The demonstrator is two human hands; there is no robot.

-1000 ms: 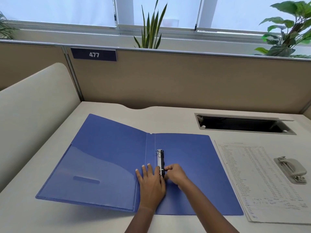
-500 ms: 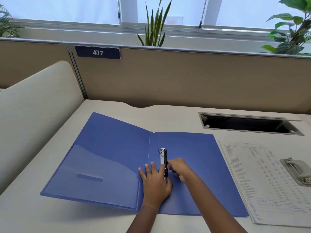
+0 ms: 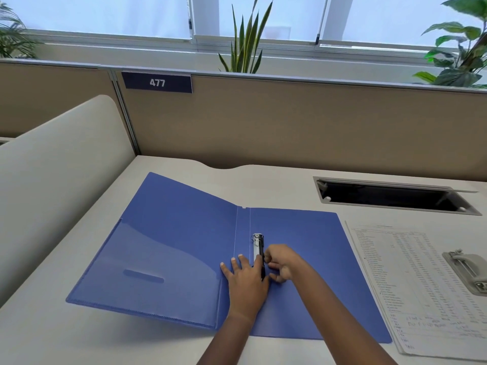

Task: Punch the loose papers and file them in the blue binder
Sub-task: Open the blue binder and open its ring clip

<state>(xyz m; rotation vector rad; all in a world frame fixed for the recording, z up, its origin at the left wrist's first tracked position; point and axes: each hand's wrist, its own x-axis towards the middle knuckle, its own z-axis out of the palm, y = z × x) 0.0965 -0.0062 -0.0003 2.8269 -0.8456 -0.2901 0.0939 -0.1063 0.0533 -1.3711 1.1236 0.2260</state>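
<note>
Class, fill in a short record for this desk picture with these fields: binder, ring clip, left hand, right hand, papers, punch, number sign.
binder: blue, open flat on the desk
ring clip: metal, just right of the spine
left hand: flat on the binder beside the clip
right hand: fingers at the clip
papers: printed stack right of the binder, not yet filed
punch: grey, lying on the papers
number sign: reads 477

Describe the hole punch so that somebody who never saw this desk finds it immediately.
Start at the open blue binder in the middle of the desk, then move right to the stack of printed papers. The hole punch lies on that stack's right edge: the only grey, bulky lever tool there.
</note>
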